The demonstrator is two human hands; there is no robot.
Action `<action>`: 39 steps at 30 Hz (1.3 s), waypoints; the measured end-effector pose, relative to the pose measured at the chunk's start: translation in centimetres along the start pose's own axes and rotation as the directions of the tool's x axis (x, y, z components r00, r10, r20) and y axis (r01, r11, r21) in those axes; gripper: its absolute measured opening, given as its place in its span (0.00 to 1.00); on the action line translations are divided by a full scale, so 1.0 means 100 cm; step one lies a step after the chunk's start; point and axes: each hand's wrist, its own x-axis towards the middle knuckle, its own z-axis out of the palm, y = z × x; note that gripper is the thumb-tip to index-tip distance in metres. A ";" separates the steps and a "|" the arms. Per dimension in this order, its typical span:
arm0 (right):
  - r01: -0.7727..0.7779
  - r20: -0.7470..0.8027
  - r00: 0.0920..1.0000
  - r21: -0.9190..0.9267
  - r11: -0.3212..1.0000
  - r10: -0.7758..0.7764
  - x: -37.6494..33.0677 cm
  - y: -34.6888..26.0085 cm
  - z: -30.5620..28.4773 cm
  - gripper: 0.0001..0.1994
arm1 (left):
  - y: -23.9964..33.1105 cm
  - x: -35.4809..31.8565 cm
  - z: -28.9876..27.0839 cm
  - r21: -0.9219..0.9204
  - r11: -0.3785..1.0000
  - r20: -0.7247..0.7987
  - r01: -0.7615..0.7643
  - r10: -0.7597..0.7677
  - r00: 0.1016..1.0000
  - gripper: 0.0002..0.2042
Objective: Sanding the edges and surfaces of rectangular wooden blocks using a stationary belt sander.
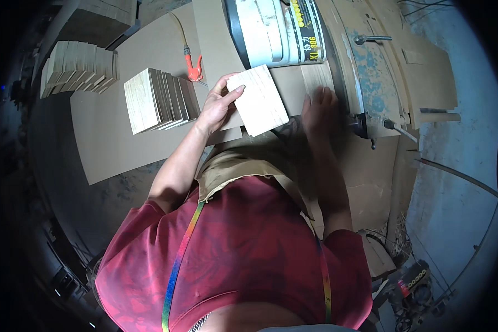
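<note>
My left hand [218,105] is closed on the left edge of a flat, pale wooden board [260,99], its thumb lying on the top face. The board is held tilted in front of my apron. Over on the right, my right hand [319,113] is in shadow, its fingertips at the near end of another wooden piece [317,77]. Its fingers look slightly apart, and I see no firm grip on that piece. To the left of my left hand, a row of similar wooden boards [159,99] leans together on the brown sheet.
A white bucket [274,33] with a dark label stands at the far middle. A red-handled air blow gun [192,69] on a hose lies behind the row. Another leaning stack of boards [80,66] is at far left. A machine with a worn blue surface [371,83] and levers borders the right.
</note>
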 end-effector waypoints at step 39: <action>0.041 0.081 0.993 0.426 0.904 -0.083 0.015 -0.130 -0.111 0.32 | -0.030 0.013 -0.017 0.341 0.927 -0.065 -0.153 0.186 0.980 0.26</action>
